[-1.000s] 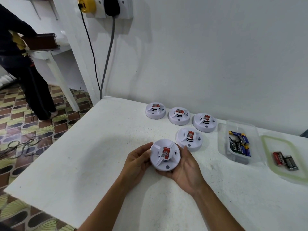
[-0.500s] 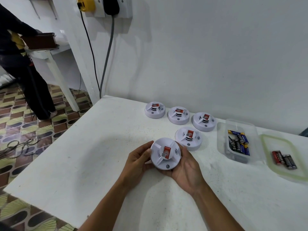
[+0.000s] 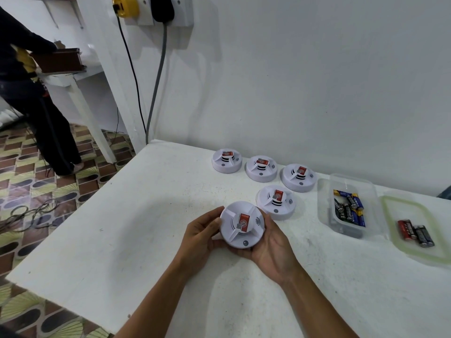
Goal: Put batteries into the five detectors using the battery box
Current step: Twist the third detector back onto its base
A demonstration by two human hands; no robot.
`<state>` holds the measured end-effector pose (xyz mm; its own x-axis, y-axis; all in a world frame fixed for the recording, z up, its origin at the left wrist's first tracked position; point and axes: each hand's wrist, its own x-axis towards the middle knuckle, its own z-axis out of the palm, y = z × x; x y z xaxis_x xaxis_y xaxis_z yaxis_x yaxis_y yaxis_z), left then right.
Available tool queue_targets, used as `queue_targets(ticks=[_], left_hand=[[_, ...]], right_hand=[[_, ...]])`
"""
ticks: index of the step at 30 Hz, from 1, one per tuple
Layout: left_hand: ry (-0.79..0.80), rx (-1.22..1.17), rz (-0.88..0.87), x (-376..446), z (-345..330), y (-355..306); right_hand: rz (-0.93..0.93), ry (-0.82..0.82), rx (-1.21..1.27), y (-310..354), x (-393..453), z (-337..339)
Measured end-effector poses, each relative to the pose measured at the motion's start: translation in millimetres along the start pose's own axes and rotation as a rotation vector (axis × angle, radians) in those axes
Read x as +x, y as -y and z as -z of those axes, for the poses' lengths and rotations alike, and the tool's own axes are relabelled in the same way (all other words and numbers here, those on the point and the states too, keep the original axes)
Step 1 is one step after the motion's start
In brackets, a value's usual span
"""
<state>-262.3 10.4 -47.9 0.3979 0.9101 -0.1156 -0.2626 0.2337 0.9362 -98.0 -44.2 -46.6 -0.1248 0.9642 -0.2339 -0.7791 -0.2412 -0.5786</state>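
Both hands, left hand (image 3: 200, 236) and right hand (image 3: 273, 250), grip one round white plastic detector (image 3: 242, 224) above the white bench (image 3: 146, 215), seemingly unopened, four more waiting near the clear plastic battery box (image 3: 351, 206), so all loading remains.
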Motion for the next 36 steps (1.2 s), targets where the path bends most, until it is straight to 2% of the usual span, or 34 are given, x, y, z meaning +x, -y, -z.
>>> queue_targets(ticks=[10,24,36], left_hand=[[0.014,0.009,0.030,0.6,1.4,-0.4],[-0.030,0.147,-0.030,-0.8,-1.6,3.7],[-0.029,0.175,-0.053,-2.0,-1.8,3.1]], right_hand=[[0.004,-0.015,0.003,-1.4,0.4,-0.6],[0.011,-0.029,-0.013,-0.8,-0.5,-0.2],[0.012,-0.027,-0.012,-0.4,0.1,-0.6]])
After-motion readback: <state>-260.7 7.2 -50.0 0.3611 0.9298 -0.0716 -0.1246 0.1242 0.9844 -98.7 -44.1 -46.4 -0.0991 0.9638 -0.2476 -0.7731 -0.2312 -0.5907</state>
